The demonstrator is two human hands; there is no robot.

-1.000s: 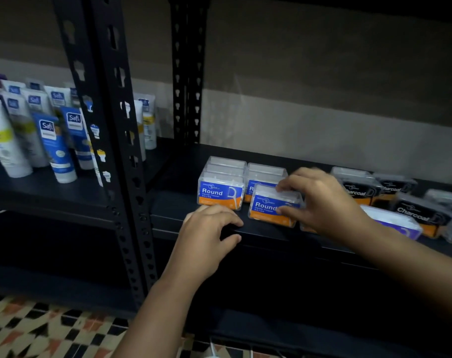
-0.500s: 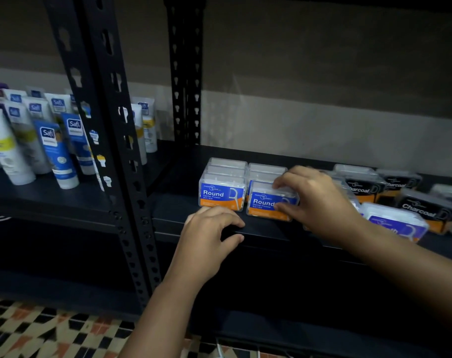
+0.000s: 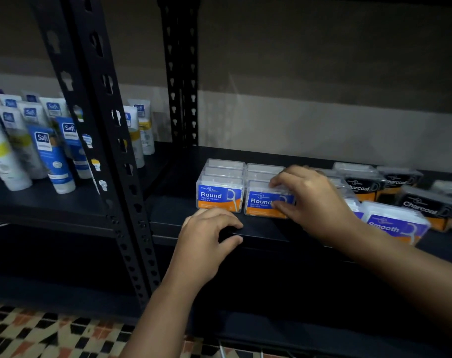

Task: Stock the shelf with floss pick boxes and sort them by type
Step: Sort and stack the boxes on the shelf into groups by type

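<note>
**shelfwatcher:** From my feed, where's the box sitting relative to the hands right now?

**me:** So the right hand (image 3: 314,202) has the front Round box (image 3: 265,205) in the second column. Fingers curled over its clear lid, thumb pressed on the blue label at the front right, so it's pinching the box from the right side. The box stands flat on the shelf (image 3: 258,229), near the front edge, touching or just beside the other front Round box (image 3: 219,197) on its left. More clear boxes are lined up behind both of them toward the back edge.

**shelfwatcher:** And the left one?

**me:** My left hand (image 3: 207,241) is at the shelf's front edge, right below the left Round box. Fingers bent over the top of the lip, thumb under it, so it's gripping the edge itself and not a box. Its fingertips are just in front of that box; can't tell if they actually touch it.

**shelfwatcher:** Other types?

**me:** Smooth box (image 3: 397,224), purple label, sits tilted near the front edge just right of the right wrist. Charcoal boxes (image 3: 426,206) are further right and toward the back, kinda skewed. Past the black upright (image 3: 101,140), on the neighbouring shelf, there's a bunch of Safi tubes (image 3: 49,153) standing cap-down.
</note>
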